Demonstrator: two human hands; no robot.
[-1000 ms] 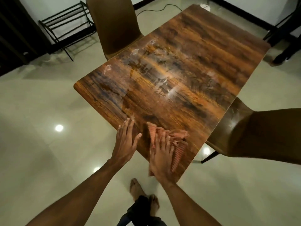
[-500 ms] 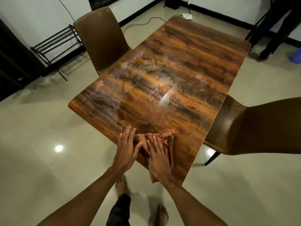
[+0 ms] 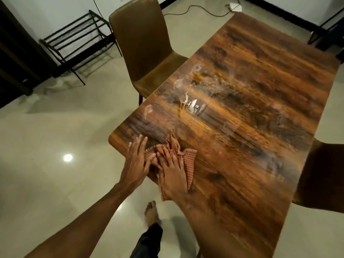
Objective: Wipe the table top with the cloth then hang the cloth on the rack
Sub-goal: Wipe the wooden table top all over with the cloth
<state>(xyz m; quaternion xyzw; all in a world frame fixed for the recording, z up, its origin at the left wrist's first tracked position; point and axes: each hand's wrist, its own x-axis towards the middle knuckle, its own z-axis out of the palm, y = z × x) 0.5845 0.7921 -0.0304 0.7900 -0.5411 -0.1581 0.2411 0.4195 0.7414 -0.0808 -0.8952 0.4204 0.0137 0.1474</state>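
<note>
While my right hand (image 3: 172, 175) lay flat on the cloth (image 3: 189, 165), the cloth sat at the tabletop's (image 3: 251, 127) near-left corner, bunched and creased. Its long axis ran from the near edge, where one end hung slightly over, toward the middle of the top, where a crumpled tip pointed away from me. My right fingers (image 3: 163, 157) were stretched out straight and only slightly spread, pressing the checked fabric down onto the wood rather than closing around it. My left hand (image 3: 135, 163) lay just beside the right, palm down at the left edge of the tabletop, fingers extended and close together; their tips rested on bare wood. Its thumb side seemed to touch the cloth's left fold, though motion blur kept me from being sure. Pale streaks (image 3: 188, 101) showed on the glossy wood farther toward the middle. On the floor beyond the left edge stood a brown chair (image 3: 141, 43) and, by the wall, the black rack (image 3: 74, 38).
</note>
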